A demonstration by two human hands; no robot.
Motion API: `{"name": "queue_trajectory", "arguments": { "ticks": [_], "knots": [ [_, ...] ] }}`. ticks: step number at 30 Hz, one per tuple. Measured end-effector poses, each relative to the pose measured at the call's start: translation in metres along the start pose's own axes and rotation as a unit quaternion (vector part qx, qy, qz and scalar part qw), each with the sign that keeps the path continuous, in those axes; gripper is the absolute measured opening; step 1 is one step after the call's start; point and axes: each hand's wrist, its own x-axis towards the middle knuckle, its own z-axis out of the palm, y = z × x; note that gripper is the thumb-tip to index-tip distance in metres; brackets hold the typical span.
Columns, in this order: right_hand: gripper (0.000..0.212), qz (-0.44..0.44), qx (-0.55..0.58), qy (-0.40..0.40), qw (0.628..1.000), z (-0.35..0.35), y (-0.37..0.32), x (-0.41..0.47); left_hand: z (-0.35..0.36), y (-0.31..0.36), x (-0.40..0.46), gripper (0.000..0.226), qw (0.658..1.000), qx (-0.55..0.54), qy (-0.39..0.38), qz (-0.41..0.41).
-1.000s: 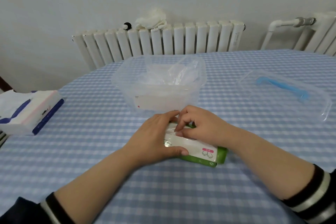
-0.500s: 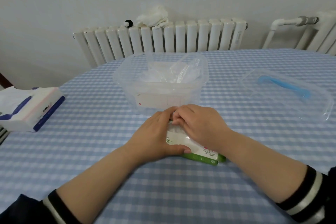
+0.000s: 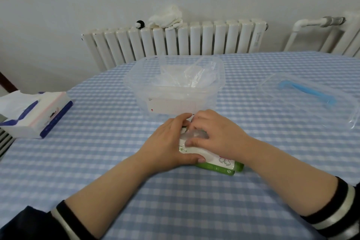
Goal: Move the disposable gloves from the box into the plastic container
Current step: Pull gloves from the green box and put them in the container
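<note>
A flat green and white glove box [image 3: 218,163] lies on the checked tablecloth just in front of the clear plastic container [image 3: 140,91]. My left hand [image 3: 167,146] grips the box's left end, thumb along its near edge. My right hand [image 3: 216,134] lies over the top of the box, its fingers curled into the opening, where a bit of clear glove film [image 3: 194,134] shows. Thin transparent gloves [image 3: 187,76] lie crumpled inside the container.
The container's clear lid [image 3: 303,101] with a blue handle lies to the right. A tissue pack [image 3: 37,115] sits at the table's left edge. A white radiator [image 3: 175,41] with a cloth on top stands behind the table.
My right hand has slid forward over the box top and its fingers have curled into the opening. My left hand has kept its hold on the box.
</note>
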Motion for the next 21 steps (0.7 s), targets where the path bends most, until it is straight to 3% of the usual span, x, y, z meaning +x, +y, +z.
{"name": "queue_trajectory", "arguments": {
  "ticks": [3,8,15,18,21],
  "knots": [
    [0.028,-0.043,0.015,0.066,0.997,0.008,0.001,-0.001,0.000,-0.001,0.000,0.112,1.000,0.009,-0.002,-0.003],
    [0.028,-0.020,0.070,0.117,0.991,0.010,-0.001,-0.006,0.000,0.001,0.000,0.112,0.999,0.034,0.000,0.004],
    [0.023,-0.065,0.122,0.217,0.966,0.011,-0.003,-0.010,-0.001,0.004,0.001,0.103,1.000,0.018,-0.007,0.010],
    [0.018,-0.025,0.201,0.316,0.927,-0.007,-0.013,-0.012,-0.002,0.003,0.001,0.100,1.000,0.012,-0.014,0.006],
    [0.023,0.029,0.366,0.397,0.841,-0.035,-0.021,-0.008,-0.002,0.003,0.000,0.097,1.000,0.020,-0.019,-0.001]
  ]
}}
